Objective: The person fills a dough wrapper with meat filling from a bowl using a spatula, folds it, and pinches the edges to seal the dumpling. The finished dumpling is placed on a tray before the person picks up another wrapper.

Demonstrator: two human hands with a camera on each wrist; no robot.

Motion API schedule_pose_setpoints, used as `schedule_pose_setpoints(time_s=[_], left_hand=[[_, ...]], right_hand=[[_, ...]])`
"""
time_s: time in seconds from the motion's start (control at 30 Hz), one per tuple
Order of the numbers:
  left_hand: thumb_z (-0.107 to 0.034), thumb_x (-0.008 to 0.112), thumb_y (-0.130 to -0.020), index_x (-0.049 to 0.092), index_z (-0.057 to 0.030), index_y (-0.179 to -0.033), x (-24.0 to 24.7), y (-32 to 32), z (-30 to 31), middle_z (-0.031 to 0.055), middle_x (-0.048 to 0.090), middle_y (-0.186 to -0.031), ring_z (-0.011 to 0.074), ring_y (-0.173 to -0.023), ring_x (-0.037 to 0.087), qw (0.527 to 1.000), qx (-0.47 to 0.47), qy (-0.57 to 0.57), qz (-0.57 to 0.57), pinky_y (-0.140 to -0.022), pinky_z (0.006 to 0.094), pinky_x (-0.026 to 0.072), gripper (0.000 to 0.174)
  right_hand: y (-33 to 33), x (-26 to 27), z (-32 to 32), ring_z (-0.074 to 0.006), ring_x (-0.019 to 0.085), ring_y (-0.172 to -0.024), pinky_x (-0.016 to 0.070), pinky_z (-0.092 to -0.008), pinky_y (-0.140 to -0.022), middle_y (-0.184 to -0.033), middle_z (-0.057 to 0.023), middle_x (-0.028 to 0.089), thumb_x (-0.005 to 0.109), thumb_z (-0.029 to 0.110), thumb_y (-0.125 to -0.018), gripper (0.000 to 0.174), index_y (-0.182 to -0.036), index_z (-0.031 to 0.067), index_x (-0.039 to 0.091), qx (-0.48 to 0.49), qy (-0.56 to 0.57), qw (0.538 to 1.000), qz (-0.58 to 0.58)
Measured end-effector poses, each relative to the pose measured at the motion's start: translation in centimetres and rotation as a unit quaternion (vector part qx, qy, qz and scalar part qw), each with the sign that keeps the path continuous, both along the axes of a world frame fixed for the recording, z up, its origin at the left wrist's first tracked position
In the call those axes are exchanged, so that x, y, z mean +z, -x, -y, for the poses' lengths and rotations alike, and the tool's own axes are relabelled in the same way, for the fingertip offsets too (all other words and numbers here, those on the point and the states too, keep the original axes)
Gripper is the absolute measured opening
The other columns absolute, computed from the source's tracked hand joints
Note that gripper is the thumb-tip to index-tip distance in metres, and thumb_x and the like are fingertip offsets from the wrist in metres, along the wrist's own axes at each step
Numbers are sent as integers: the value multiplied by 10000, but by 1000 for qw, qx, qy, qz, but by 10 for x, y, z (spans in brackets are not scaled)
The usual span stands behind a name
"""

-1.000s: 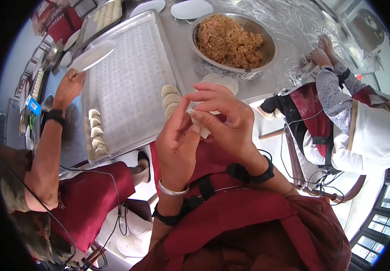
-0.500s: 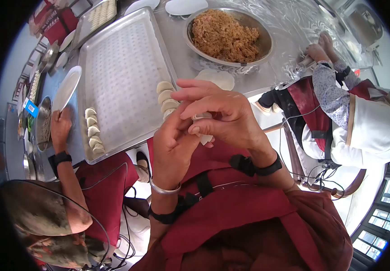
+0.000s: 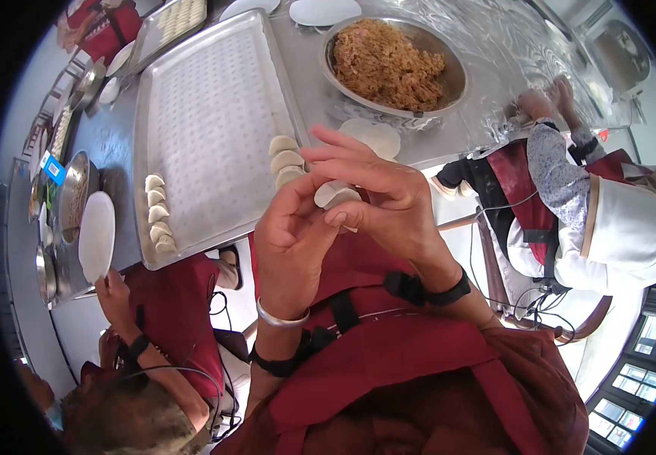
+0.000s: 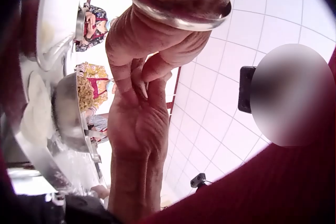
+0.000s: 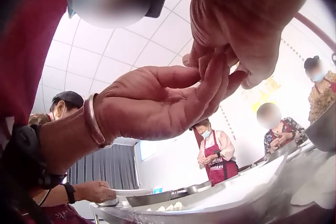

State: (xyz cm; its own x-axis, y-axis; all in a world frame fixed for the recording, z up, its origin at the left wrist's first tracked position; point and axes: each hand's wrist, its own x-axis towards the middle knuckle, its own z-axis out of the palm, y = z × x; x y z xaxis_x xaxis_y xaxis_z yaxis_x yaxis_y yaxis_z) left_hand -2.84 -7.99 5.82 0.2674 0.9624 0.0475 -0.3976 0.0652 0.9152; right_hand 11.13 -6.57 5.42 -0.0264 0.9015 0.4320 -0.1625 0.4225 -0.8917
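In front of my apron I hold a pale folded dumpling [image 3: 335,195] between both hands, its rounded side showing. The thumb and fingers of my right hand [image 3: 396,203] pinch it from the right. My left hand [image 3: 291,239], with a silver bangle at the wrist, grips it from the other side. The wrist views show the fingertips of both hands meeting around it, hiding most of the dough. Just beyond my hands, a short row of finished dumplings [image 3: 285,160] lies along the tray's right edge. Round wrappers [image 3: 377,139] lie on the metal table to the right.
A large metal tray [image 3: 214,114] bears another row of dumplings [image 3: 158,212] at its left corner. A steel bowl [image 3: 457,89] of brown filling [image 3: 388,64] stands behind the wrappers. On the left, a person holds a white plate [image 3: 98,235]; another works at the right.
My fingers have shifted around the dumpling, so more of its pale side shows. The person at left has swung the white plate from over the tray down past the table's front edge.
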Motion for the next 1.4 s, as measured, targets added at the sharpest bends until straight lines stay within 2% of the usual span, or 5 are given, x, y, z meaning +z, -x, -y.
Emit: schedule_pose_setpoints(time_s=[0.27, 0.47, 0.73, 0.87, 1.4], left_hand=[[19, 561, -947, 520, 74, -1269, -5, 7, -1, 112, 636, -1134, 166, -1043, 628, 996, -3, -27, -83, -890, 275, 527, 329], [74, 574, -920, 494, 77, -1302, -7, 5, 1, 142, 590, -1251, 157, -1125, 590, 998, 12, 35, 58, -943, 268, 487, 390], [-163, 431, -1045, 453, 81, -1355, -18, 9, -1, 159, 510, -1376, 249, -1182, 581, 958, -29, 102, 268, -1035, 403, 474, 395], [-147, 409, -1052, 433, 61, -1397, -17, 11, -7, 127, 526, -1370, 232, -1182, 580, 955, -47, 122, 265, -1027, 419, 482, 404], [-72, 413, -1021, 347, 37, -1469, -27, 7, -3, 159, 453, -1453, 264, -1327, 477, 946, -73, 80, 305, -1128, 428, 383, 466]], right_hand=[[-5, -18, -7, -347, 502, -1313, 454, -413, -1019, -1118, -113, 715, 736, 34, -810, 214, -1022, 55, 745, 17, -98, 991, 90], [11, -8, -1, -363, 473, -1336, 434, -425, -1038, -1143, -129, 706, 727, 55, -822, 222, -1043, 35, 730, -44, -45, 997, 50], [4, -18, -8, -383, 426, -1371, 416, -447, -1053, -1242, -152, 662, 698, 122, -864, 241, -1082, 21, 714, -36, -104, 984, 142], [13, -14, -6, -395, 415, -1378, 395, -450, -1071, -1278, -162, 640, 685, 178, -880, 308, -1147, 24, 687, -116, -113, 973, 162], [-4, -22, -11, -412, 389, -1391, 359, -446, -1098, -1362, -175, 578, 677, 223, -884, 401, -1231, 26, 643, -86, -153, 954, 241]])
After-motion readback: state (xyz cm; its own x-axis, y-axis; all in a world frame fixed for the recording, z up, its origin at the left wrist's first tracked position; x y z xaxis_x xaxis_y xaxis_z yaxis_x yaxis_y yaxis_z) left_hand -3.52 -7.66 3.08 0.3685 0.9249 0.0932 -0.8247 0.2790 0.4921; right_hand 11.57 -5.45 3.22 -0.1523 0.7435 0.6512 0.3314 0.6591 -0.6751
